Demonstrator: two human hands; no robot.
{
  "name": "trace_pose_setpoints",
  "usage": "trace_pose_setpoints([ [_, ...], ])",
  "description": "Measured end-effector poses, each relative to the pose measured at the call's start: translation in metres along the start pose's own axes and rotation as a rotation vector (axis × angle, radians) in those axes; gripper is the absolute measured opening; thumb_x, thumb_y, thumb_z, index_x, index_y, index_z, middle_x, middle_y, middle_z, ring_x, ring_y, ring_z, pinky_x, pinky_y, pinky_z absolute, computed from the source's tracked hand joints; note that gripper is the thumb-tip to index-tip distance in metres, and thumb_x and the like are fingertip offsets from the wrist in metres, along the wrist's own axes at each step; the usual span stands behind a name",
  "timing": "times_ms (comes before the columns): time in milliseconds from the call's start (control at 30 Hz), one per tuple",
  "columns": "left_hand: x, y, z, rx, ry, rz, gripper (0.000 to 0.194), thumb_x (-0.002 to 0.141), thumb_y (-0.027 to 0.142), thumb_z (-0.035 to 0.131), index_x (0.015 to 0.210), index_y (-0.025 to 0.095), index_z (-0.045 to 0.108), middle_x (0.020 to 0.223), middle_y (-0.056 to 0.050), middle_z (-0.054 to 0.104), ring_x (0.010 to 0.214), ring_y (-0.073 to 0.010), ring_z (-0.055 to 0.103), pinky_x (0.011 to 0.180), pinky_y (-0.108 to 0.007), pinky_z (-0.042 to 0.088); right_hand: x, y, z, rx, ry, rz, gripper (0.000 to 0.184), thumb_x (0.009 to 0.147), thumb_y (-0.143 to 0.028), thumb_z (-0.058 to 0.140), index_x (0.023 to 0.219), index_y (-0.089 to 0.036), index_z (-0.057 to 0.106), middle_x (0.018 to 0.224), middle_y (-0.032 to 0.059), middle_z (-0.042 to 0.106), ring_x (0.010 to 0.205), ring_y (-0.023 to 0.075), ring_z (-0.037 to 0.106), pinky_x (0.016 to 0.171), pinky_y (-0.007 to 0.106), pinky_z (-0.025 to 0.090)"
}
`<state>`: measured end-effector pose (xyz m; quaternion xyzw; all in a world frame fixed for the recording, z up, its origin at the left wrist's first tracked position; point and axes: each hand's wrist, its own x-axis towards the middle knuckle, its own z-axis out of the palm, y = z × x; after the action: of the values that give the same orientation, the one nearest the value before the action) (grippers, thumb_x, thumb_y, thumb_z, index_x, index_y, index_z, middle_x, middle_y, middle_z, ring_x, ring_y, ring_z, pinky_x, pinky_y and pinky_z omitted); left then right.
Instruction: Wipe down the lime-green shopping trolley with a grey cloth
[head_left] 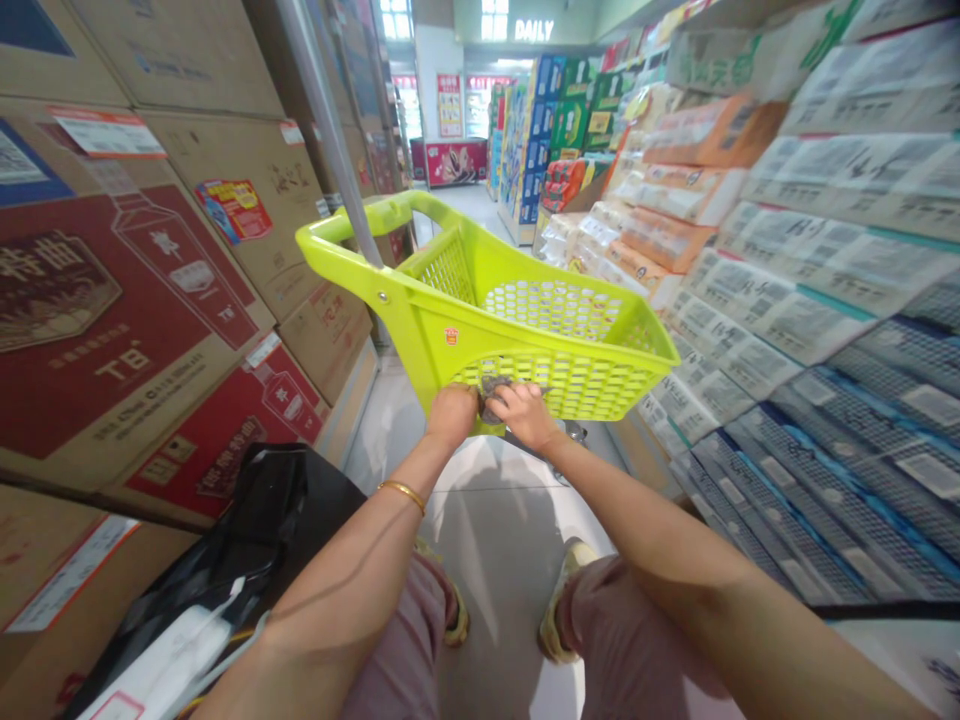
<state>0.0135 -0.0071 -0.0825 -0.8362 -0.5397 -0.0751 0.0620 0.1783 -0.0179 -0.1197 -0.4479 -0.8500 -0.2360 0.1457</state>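
Note:
A lime-green shopping cart with a perforated basket stands in front of me, turned sideways. Low on its near side, a crumpled dark grey cloth is bunched between my two hands. My left hand is closed in a fist at the cloth's left edge, beside the lower basket wall. From the other side, the fingers of my right hand curl over the cloth. The part inside my grip is hidden. A grey metal pole rises at an angle from the cart's handle end.
Stacked cardboard boxes line the left side. A black plastic bag and a white object with a cord lie low at left. Packs of wrapped paper goods are piled at right. Tiled floor runs between my shoes.

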Motion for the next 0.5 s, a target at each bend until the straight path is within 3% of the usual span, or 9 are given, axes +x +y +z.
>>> trace_pose_setpoints([
  [133, -0.008, -0.006, 0.0, 0.012, 0.001, 0.054, 0.03, 0.09, 0.013, 0.037, 0.109, 0.01, 0.059, 0.092, -0.014, 0.065, 0.091, -0.0214, 0.06, 0.079, -0.031, 0.046, -0.012, -0.008, 0.013, 0.029, -0.146, -0.082, 0.025, 0.094, -0.026, 0.039, 0.101, -0.026, 0.063, 0.109, 0.0051, 0.061, 0.092, 0.0205, 0.043, 0.077, 0.035, 0.025],
  [233, -0.016, -0.014, -0.002, 0.002, -0.009, 0.083, 0.032, 0.092, 0.019, 0.035, 0.111, 0.012, 0.06, 0.088, -0.011, 0.065, 0.088, -0.0205, 0.059, 0.078, -0.031, 0.045, -0.008, -0.01, 0.01, 0.06, -0.156, -0.069, 0.025, 0.094, -0.025, 0.039, 0.102, -0.025, 0.062, 0.108, 0.0062, 0.061, 0.093, 0.0202, 0.043, 0.077, 0.034, 0.025],
  [367, -0.026, -0.023, -0.005, -0.034, 0.036, 0.059, 0.029, 0.09, 0.022, 0.037, 0.096, 0.014, 0.065, 0.086, -0.01, 0.065, 0.088, -0.0201, 0.058, 0.078, -0.03, 0.045, 0.011, -0.008, -0.008, 0.083, -0.041, -0.024, 0.026, 0.094, -0.026, 0.038, 0.104, -0.025, 0.062, 0.108, 0.0066, 0.061, 0.092, 0.0201, 0.043, 0.076, 0.034, 0.025],
  [500, -0.028, -0.028, -0.003, -0.023, 0.012, -0.036, 0.027, 0.088, 0.019, 0.038, 0.091, 0.013, 0.064, 0.086, -0.012, 0.065, 0.087, -0.0205, 0.059, 0.077, -0.03, 0.045, 0.038, -0.003, -0.029, 0.082, 0.175, 0.129, 0.027, 0.093, -0.027, 0.041, 0.111, -0.029, 0.061, 0.112, 0.0065, 0.059, 0.098, 0.0214, 0.042, 0.082, 0.036, 0.026],
])
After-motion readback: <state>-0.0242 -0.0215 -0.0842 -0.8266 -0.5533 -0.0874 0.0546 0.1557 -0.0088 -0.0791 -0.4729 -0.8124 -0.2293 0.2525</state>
